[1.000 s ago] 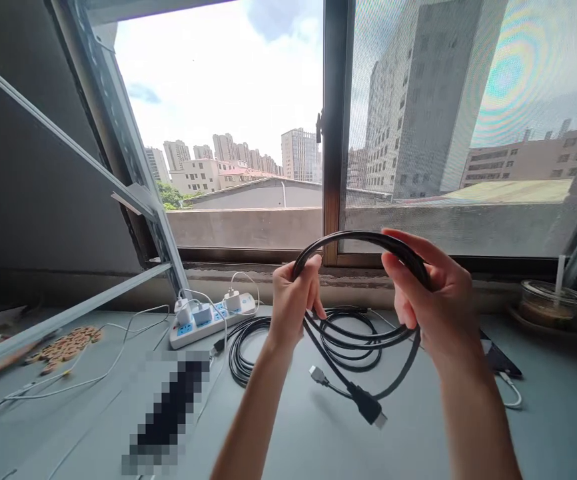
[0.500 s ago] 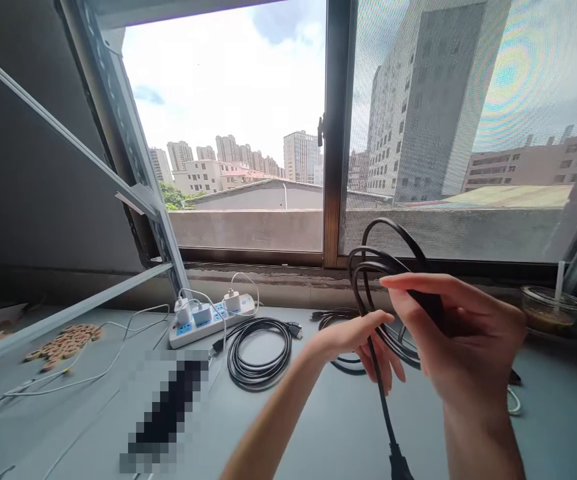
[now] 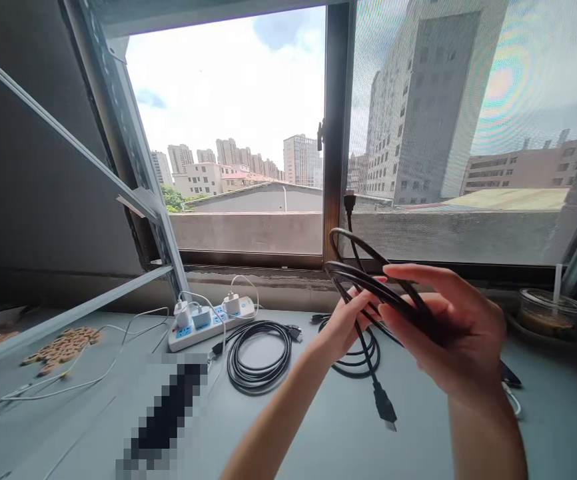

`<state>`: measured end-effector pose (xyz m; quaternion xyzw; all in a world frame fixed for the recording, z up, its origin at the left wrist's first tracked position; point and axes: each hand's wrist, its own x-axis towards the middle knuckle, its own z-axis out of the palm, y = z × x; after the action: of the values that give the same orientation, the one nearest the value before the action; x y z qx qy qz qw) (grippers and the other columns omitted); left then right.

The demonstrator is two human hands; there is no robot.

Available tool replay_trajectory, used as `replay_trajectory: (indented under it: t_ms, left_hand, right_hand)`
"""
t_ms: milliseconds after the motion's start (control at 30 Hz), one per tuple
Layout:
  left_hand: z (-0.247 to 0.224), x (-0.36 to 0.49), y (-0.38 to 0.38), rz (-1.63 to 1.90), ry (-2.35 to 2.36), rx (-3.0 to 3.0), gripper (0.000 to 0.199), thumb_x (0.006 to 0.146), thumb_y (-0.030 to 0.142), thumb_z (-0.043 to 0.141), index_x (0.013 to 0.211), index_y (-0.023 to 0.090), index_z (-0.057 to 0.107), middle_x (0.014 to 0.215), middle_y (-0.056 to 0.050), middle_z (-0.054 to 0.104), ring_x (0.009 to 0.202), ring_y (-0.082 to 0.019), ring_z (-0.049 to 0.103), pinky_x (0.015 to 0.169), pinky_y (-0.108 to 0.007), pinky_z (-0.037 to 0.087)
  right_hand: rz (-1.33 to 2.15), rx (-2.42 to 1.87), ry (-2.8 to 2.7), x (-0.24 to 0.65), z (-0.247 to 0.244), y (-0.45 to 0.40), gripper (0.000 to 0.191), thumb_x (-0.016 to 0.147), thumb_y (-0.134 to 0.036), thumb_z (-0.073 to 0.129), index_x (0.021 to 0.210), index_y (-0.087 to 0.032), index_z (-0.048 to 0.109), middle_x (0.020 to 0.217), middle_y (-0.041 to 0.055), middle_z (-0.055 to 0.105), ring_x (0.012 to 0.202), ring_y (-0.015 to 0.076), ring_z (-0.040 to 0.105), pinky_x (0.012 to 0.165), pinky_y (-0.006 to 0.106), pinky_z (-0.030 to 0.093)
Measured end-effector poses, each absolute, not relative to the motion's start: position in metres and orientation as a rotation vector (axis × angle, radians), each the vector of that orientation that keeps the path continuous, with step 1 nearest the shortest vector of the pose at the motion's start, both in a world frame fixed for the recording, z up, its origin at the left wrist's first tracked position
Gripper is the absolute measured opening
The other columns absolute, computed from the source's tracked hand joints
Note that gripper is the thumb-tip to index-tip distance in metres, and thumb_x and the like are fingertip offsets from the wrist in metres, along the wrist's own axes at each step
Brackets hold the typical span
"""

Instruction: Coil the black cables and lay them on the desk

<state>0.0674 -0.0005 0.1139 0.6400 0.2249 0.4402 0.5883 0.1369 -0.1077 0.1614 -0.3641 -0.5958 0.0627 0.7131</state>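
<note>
A loosely coiled black HDMI cable [image 3: 368,279] is held up above the table. Its loops pass through my right hand [image 3: 456,333], whose fingers and thumb are closed around them. My left hand [image 3: 346,327] pinches the cable just left of the loops, its fingertips partly hidden behind the strands. One plug [image 3: 385,405] dangles below the hands with its metal end pointing down. The other plug [image 3: 350,202] sticks upward in front of the window frame. Behind my left hand, another coiled black cable [image 3: 368,363] lies on the table, partly covered.
A separate coiled black cable [image 3: 259,387] lies left of my hands. Behind it sits a white power strip [image 3: 213,321] with chargers plugged in. A pixelated dark object [image 3: 171,413] is nearer. At the right stands a lidded drink cup [image 3: 551,313] with a straw; wooden pieces [image 3: 63,347] lie left.
My left hand has closed on the cable from a more spread pose. The loops have tilted left, the hanging plug has risen, and the other plug has come into view above.
</note>
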Motion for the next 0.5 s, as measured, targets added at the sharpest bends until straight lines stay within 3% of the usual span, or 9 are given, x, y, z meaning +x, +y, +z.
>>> replay_trajectory:
  t_ms: [100, 167, 233, 367, 500]
  left_hand:
    - [0.121, 0.06, 0.006, 1.03, 0.191, 1.258, 0.043, 0.082, 0.058, 0.058, 0.102, 0.02, 0.056, 0.074, -0.002, 0.063, 0.074, -0.018, 0.067, 0.066, -0.025, 0.052]
    - [0.126, 0.053, 0.013, 1.111, 0.167, 1.239, 0.044, 0.08, 0.06, 0.06, 0.1, 0.022, 0.051, 0.061, 0.003, 0.055, 0.068, -0.018, 0.067, 0.061, -0.024, 0.051]
    - [0.131, 0.043, 0.021, 1.212, 0.22, 1.323, 0.045, 0.081, 0.062, 0.057, 0.096, 0.021, 0.049, 0.051, 0.007, 0.044, 0.062, -0.02, 0.067, 0.057, -0.024, 0.049]
    - [0.14, 0.023, 0.034, 1.47, 0.482, 1.512, 0.047, 0.081, 0.062, 0.054, 0.096, 0.017, 0.051, 0.041, 0.011, 0.035, 0.048, -0.019, 0.063, 0.05, -0.023, 0.047]
    - [0.147, 0.007, 0.041, 1.526, 0.665, 1.6, 0.044, 0.078, 0.054, 0.058, 0.098, 0.014, 0.054, 0.039, 0.009, 0.042, 0.044, -0.019, 0.061, 0.042, -0.022, 0.045]
  right_hand:
    - [0.24, -0.737, -1.125, 0.144, 0.161, -0.087, 0.041, 0.077, -0.036, 0.067, 0.117, -0.025, 0.061, 0.04, -0.011, 0.038, 0.028, 0.0038, 0.025, 0.026, 0.017, 0.02]
    - [0.309, -0.727, -1.09, 0.15, 0.159, -0.071, 0.053, 0.078, -0.042, 0.067, 0.125, -0.022, 0.055, 0.04, -0.0115, 0.039, 0.025, 0.0042, 0.027, 0.024, 0.016, 0.02]
    - [0.343, -0.775, -1.108, 0.155, 0.156, -0.057, 0.057, 0.08, -0.045, 0.063, 0.131, -0.023, 0.049, 0.047, -0.0102, 0.046, 0.026, 0.0045, 0.031, 0.025, 0.016, 0.028]
    - [0.19, -0.947, -1.228, 0.158, 0.149, -0.042, 0.062, 0.08, -0.043, 0.063, 0.136, -0.029, 0.042, 0.081, -0.0012, 0.06, 0.038, 0.0054, 0.046, 0.035, 0.02, 0.046]
    - [0.062, -1.012, -1.368, 0.152, 0.145, -0.038, 0.076, 0.079, -0.043, 0.064, 0.145, -0.036, 0.027, 0.111, 0.0054, 0.058, 0.043, 0.0047, 0.043, 0.039, 0.022, 0.049]
